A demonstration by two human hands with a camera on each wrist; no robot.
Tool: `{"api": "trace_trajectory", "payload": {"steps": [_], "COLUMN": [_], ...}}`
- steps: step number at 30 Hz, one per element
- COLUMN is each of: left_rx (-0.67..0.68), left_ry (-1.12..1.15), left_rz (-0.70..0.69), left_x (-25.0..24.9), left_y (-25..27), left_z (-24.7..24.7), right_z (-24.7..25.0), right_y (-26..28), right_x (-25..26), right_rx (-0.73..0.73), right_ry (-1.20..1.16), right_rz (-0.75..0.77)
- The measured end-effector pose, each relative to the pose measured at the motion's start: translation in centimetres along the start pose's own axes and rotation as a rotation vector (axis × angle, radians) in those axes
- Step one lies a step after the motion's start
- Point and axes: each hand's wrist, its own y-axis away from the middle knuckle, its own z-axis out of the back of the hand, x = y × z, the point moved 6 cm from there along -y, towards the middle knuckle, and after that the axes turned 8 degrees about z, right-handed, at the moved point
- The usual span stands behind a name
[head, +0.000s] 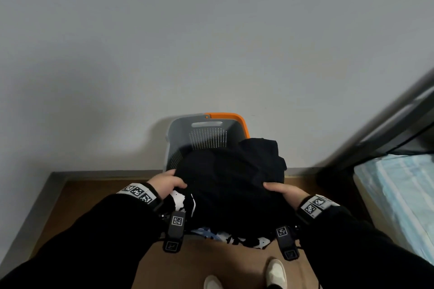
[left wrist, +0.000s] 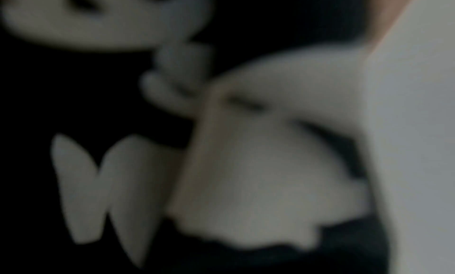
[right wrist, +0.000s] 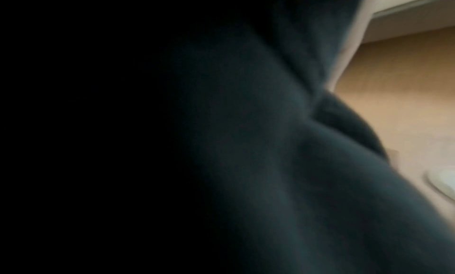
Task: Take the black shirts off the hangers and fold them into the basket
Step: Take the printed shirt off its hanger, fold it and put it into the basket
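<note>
Item, as we see it from the head view: one black shirt [head: 231, 183], bundled, held over the near half of a grey basket [head: 180, 138] with an orange rim section at its 1 o'clock corner; the basket stands on a brown floor [head: 94, 206] against a pale wall [head: 211, 30]; our left hand [head: 165, 184] grips the shirt's edge at 9 o'clock, thumb on top and fingers curled under the cloth; our right hand [head: 285, 191] grips it at 3 o'clock, thumb laid along the top, the other fingers hidden beneath, so we cannot tell how far they curl; under the shirt, at 6 to 7 o'clock, we note black fabric with white print [head: 180, 202], seen close and blurred in the left wrist view [left wrist: 258, 181]; the right wrist view shows only dark cloth [right wrist: 246, 142] and floor; two pale shoes [head: 277, 272] at 6 o'clock; a striped blue mattress [head: 399, 195] at 3 o'clock.
</note>
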Motion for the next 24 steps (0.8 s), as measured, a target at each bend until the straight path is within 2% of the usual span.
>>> {"api": "trace_trajectory", "payload": {"steps": [5,8,13,17,19,21,24], "left_rx": [-0.002,-0.051,-0.125,-0.142,-0.175,-0.153,0.006], "left_ry": [0.109,0.121,0.021,-0.074,-0.165,-0.268,-0.203], "left_rz": [-0.116,-0.178,-0.321,-0.452,-0.509,-0.536,-0.480], "left_x": [-1.4,-3.2,-7.3,-9.2,-9.6,-9.8,-9.0], "left_y": [1.1,2.0,5.8,8.6,9.8,11.1,12.8], "left_z": [1.2,2.4,2.8,1.3,0.3,-1.3,-4.1], "right_z": [0.4,-0.8,-5.0,-9.7,-12.5,-15.6,-18.5], "right_y": [1.4,2.2,3.4,2.9,2.6,2.8,3.7], "right_x": [3.7,6.7,12.0,13.5,13.2,12.1,10.8], "right_rx": [-0.076,-0.089,-0.123,-0.134,-0.119,-0.032,0.088], "right_ry": [0.089,0.132,0.473,0.667,0.660,0.552,0.448], "right_rz": [0.105,0.217,0.392,0.484,0.531,0.549,0.544]}}
